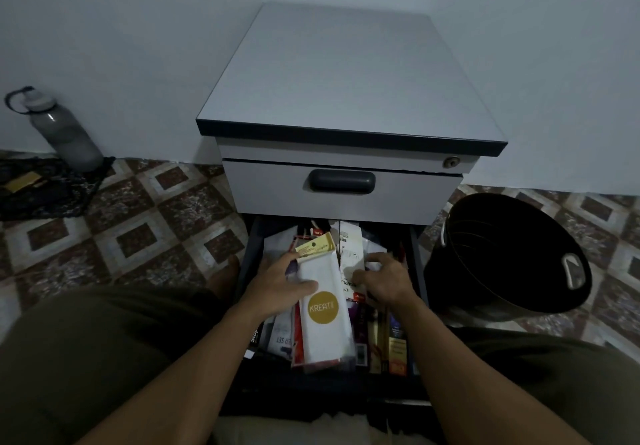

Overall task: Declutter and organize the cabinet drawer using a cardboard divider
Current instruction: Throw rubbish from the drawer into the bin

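From my seat, the nearest thing is the open lower drawer (416,264), crammed with packets standing on edge. Writing I can read there: "ER SET" on a pale packet (281,335) at the near left, and "Sto" on the dark one beside it.

My left hand (277,285) grips a long white packet (323,326), thumb laid across its face. The packet lies on top of the clutter with its long axis running from me towards the cabinet. A yellow header card caps the far end, and a gold disc near me reads "KREAT".

My right hand (384,281) rests with bent fingers on papers at the drawer's right; I cannot tell whether it grips anything. The letters "APL" show beside it.

Beyond is the grey cabinet (346,73), its upper drawer closed.
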Available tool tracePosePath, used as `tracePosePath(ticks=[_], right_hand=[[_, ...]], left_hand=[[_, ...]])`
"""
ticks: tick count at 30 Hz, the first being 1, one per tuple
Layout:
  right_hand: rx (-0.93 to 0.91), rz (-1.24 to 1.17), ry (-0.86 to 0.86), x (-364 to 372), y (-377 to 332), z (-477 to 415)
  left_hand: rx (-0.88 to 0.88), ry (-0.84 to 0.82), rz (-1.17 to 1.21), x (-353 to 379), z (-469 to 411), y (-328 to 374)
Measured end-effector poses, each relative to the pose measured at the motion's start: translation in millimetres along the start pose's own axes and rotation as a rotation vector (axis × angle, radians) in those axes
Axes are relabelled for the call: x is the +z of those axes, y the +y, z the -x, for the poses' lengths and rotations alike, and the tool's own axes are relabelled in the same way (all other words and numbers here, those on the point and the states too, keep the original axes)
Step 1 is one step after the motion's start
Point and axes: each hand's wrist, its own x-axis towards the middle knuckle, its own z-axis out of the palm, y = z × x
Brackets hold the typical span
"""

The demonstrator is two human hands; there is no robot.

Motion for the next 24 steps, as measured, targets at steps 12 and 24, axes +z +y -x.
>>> tracePosePath(ticks=[12,24], right_hand=[[-0.022,0.092,-0.105,-12.1,-14.4,-13.9],[-0.016,-0.024,0.016,4.4,9.6,-56.0]], left_hand=[[-0.032,-0.022,0.044,-5.0,-10.2,-1.0],[-0.024,0.003,-0.023,-3.9,-10.9,0.3]])
